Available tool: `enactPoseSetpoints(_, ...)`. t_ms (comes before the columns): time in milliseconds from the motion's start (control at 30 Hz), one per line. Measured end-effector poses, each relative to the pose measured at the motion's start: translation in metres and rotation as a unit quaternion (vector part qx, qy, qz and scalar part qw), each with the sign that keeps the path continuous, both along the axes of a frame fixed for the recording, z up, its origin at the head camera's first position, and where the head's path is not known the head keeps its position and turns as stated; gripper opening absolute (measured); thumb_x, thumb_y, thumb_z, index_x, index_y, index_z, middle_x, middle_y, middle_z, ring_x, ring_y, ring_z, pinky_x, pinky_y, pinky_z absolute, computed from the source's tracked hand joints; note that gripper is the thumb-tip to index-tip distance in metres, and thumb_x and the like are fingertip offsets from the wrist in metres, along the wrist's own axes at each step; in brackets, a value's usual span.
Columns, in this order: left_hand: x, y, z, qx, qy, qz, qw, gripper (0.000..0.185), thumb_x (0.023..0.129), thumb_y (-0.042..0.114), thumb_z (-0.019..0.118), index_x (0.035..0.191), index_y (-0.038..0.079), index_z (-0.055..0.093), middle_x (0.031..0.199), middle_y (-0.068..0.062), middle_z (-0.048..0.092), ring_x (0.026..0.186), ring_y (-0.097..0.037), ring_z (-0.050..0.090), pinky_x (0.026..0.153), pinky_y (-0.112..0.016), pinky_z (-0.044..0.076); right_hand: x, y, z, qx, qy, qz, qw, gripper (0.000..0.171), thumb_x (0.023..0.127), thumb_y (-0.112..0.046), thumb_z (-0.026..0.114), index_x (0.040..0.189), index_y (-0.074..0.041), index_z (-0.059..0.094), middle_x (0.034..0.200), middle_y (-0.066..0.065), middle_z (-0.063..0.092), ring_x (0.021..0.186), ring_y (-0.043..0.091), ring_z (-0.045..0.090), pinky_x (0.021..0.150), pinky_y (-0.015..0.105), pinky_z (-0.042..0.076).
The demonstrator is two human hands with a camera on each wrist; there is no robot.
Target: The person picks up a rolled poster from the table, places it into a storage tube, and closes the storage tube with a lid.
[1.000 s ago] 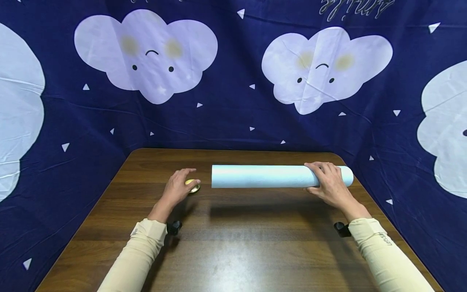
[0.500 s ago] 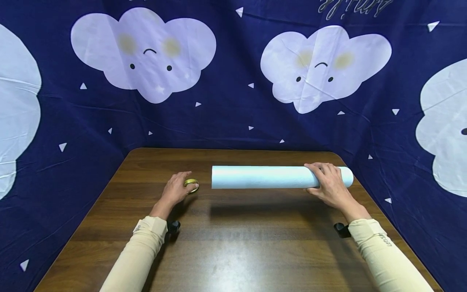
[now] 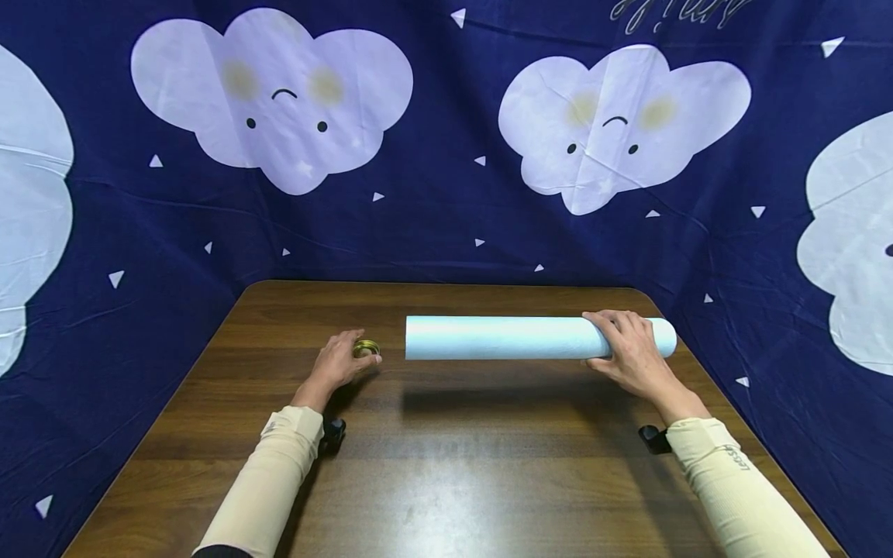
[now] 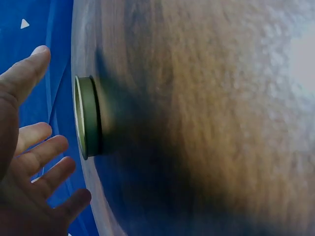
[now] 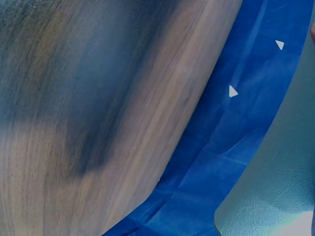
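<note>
A low, round gold metal piece (image 3: 366, 344), like a tin lid, lies on the left half of the wooden table. My left hand (image 3: 335, 363) reaches around it from the left, thumb on the near side and fingers on the far side. In the left wrist view the fingers (image 4: 42, 160) are spread and loosely bent, with a gap between them and the gold rim (image 4: 88, 118). My right hand (image 3: 631, 353) grips a long pale-blue tube (image 3: 488, 338) near its right end, level above the table with a shadow below. The tube (image 5: 275, 177) fills the right wrist view's lower right corner.
The wooden table (image 3: 446, 449) has rounded far corners. A dark blue curtain (image 3: 446, 225) with clouds and small white triangles hangs right behind and beside it. Black wrist cameras (image 3: 333, 435) sit below both cuffs.
My left hand has moved slightly left and lower around the gold piece, its shadow drawing closer to it. The right hand and the tube stay in place.
</note>
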State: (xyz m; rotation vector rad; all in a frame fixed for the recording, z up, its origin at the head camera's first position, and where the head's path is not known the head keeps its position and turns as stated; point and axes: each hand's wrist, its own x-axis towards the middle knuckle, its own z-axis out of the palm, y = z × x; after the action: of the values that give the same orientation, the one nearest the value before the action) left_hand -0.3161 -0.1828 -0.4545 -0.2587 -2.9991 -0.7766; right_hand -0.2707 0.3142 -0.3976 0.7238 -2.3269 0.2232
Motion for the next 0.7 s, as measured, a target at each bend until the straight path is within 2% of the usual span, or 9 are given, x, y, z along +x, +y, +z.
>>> enactPoseSetpoints(167, -0.003, 0.002, -0.002, -0.020, -0.005, 0.001, 0.9998, 0.073, 0.085, 0.041, 0.066, 0.140, 0.000, 0.040, 0.141, -0.025, 0.043, 0.129, -0.045, 0.039, 0.101, -0.060, 0.034, 0.000, 0.000, -0.001, 0.001, -0.004, -0.001, 1.000, 0.082, 0.052, -0.020, 0.087, 0.127, -0.010, 0.055, 0.114, 0.015, 0.057, 0.099, 0.037, 0.051, 0.081, 0.053, 0.035)
enactPoseSetpoints(367, -0.004, -0.001, -0.008, -0.018, -0.008, 0.006, 0.9998, 0.073, 0.083, 0.040, 0.068, 0.138, 0.001, 0.041, 0.139, -0.024, 0.047, 0.127, -0.043, 0.041, 0.095, -0.058, 0.037, 0.000, 0.000, 0.000, 0.003, -0.005, -0.001, 1.000, 0.083, 0.052, -0.021, 0.089, 0.127, -0.010, 0.055, 0.114, 0.015, 0.057, 0.100, 0.037, 0.051, 0.082, 0.053, 0.035)
enactPoseSetpoints(700, -0.006, -0.003, -0.012, -0.030, -0.015, 0.004, 0.9994, 0.075, 0.083, 0.042, 0.068, 0.140, 0.002, 0.040, 0.140, -0.024, 0.044, 0.128, -0.043, 0.039, 0.096, -0.058, 0.036, -0.001, -0.002, -0.001, 0.005, -0.004, 0.001, 1.000, 0.082, 0.052, -0.021, 0.088, 0.127, -0.010, 0.055, 0.114, 0.015, 0.057, 0.100, 0.037, 0.051, 0.081, 0.053, 0.035)
